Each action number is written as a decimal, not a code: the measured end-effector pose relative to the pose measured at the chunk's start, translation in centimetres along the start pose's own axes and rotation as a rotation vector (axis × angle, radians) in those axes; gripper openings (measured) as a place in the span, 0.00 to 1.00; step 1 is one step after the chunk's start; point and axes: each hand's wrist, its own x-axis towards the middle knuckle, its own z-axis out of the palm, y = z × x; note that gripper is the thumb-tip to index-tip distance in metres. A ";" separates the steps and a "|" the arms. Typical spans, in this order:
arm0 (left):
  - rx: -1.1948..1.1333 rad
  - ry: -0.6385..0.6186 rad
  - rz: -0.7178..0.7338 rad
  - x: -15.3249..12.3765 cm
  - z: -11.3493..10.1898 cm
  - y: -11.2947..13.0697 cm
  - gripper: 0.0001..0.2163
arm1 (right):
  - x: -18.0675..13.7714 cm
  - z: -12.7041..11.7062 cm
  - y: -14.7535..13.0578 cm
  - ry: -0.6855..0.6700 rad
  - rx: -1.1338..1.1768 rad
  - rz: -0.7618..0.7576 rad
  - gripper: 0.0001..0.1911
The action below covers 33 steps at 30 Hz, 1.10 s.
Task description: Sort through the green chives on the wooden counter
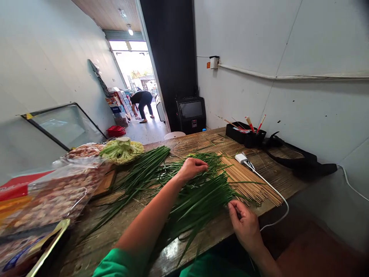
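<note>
Green leaf bundle [203, 200] is spread left of the bamboo skewers [248, 179]. On their near side, the right hand [245, 221] is curled narrow beside the bundle's ends; left of them, the left hand [193, 169] is held narrow beyond it. Whether anything is pinched cannot be told.

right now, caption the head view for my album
Left hand over garlic chives, right hand beside the nearest bunch, bamboo skewers alongside on a wooden table.
</note>
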 end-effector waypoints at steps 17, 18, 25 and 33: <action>0.090 -0.101 0.012 -0.9 1.8 0.9 0.14 | 0.2 0.0 -0.4 0.011 0.008 0.000 0.15; 0.085 -0.102 0.020 -0.8 1.7 0.9 0.14 | 0.2 0.0 -0.4 0.014 0.007 -0.004 0.15; 0.100 0.636 0.184 -0.2 -2.8 1.9 0.14 | -0.1 0.0 -0.3 0.026 0.011 -0.016 0.15; 0.813 0.655 0.311 -0.8 -3.6 1.9 0.13 | -0.2 0.2 0.2 -0.010 0.030 0.016 0.16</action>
